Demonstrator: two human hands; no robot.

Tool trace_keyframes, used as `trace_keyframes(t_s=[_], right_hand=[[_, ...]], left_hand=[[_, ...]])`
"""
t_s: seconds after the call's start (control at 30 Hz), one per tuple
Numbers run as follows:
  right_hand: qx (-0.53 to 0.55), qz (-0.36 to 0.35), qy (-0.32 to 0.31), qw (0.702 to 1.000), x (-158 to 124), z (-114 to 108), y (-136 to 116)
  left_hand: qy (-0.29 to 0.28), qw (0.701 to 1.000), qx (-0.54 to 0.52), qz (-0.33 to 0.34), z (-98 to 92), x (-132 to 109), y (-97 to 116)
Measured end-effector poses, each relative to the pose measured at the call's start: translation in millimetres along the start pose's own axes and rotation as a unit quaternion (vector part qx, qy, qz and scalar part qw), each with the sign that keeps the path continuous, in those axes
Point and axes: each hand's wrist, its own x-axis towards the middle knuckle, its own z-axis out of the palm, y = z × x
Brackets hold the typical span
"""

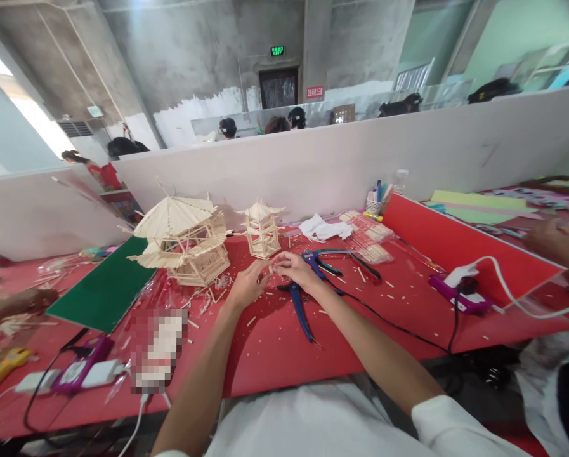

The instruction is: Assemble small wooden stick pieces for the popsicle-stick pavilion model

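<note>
The small hexagonal-looking pavilion of pale wooden sticks (263, 238) stands upright, its long axis vertical, toward the far edge of the red surface (341, 346), just beyond the fingertips of both hands. The left hand (250, 284) comes in from the near edge on one side, the right hand (292, 268) on the other; neither is clearly nearer, and contact with the pavilion's base cannot be made out. Their fingers curl inward, nearly together, leaving only a narrow gap around what looks like a tiny pale piece (271, 270); which hand grips it is too small to tell. A blue curved-handled tool (301, 312) lies beside the right wrist, its handle pointing to the near edge.
</note>
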Motion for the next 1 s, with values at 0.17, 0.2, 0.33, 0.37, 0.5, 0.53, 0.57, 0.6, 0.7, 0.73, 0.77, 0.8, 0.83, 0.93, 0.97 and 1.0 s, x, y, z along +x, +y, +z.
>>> trace_keyframes(t_s=[0.17, 0.2, 0.33, 0.37, 0.5, 0.53, 0.57, 0.6, 0.7, 0.73, 0.77, 0.8, 0.83, 0.93, 0.97, 1.0], right_hand=[[0.019, 0.005, 0.003, 1.000, 0, 1, -1], [0.018, 0.007, 0.004, 1.000, 0, 1, -1], [0.009, 0.006, 0.012, 1.000, -1, 1, -3], [0.006, 0.005, 0.014, 1.000, -1, 1, -2], [-0.006, 0.003, 0.001, 1.000, 0, 1, 0], [-0.005, 0.001, -0.003, 1.000, 0, 1, 1], [-0.003, 0.001, -0.005, 1.000, 0, 2, 2], [-0.002, 0.000, -0.004, 1.000, 1, 2, 2], [-0.002, -0.003, 0.009, 1.000, 1, 3, 3], [-0.004, -0.005, 0.016, 1.000, 1, 3, 2], [-0.006, -0.009, 0.021, 1.000, 1, 2, 2], [-0.009, -0.014, 0.026, 1.000, 1, 2, 1], [-0.011, -0.018, 0.030, 0.999, 1, 1, 0], [-0.016, -0.029, 0.037, 0.999, 2, 0, -1], [-0.018, -0.030, 0.039, 0.999, 2, 0, -2], [-0.020, -0.032, 0.041, 0.998, 2, 0, -2]], left_hand=[[0.005, 1.000, -0.009, -0.003, 0.7, 0, -3], [0.004, 1.000, -0.010, -0.004, 0.8, 0, -3], [-0.001, 1.000, -0.012, -0.013, -0.5, 0, -3], [-0.004, 1.000, -0.012, -0.015, -1.3, 0, -3], [-0.018, 1.000, -0.009, -0.012, -4.1, 0, -2], [-0.022, 1.000, -0.009, -0.010, -4.5, 0, -1], [-0.026, 1.000, -0.009, -0.009, -4.9, 0, 0], [-0.033, 0.999, -0.009, -0.008, -5.3, 0, 0], [-0.045, 0.999, -0.015, -0.010, -7.4, 1, -1], [-0.045, 0.999, -0.017, -0.010, -8.6, 1, -2], [-0.043, 0.999, -0.019, -0.010, -9.8, 1, -4], [-0.042, 0.999, -0.020, -0.010, -11.1, 1, -7], [-0.044, 0.999, -0.019, -0.011, -12.2, 1, -9], [-0.087, 0.996, -0.017, -0.013, -13.6, 0, -18], [-0.110, 0.994, -0.020, -0.006, -13.1, -1, -19], [-0.134, 0.991, -0.026, 0.006, -11.9, -2, -21]])
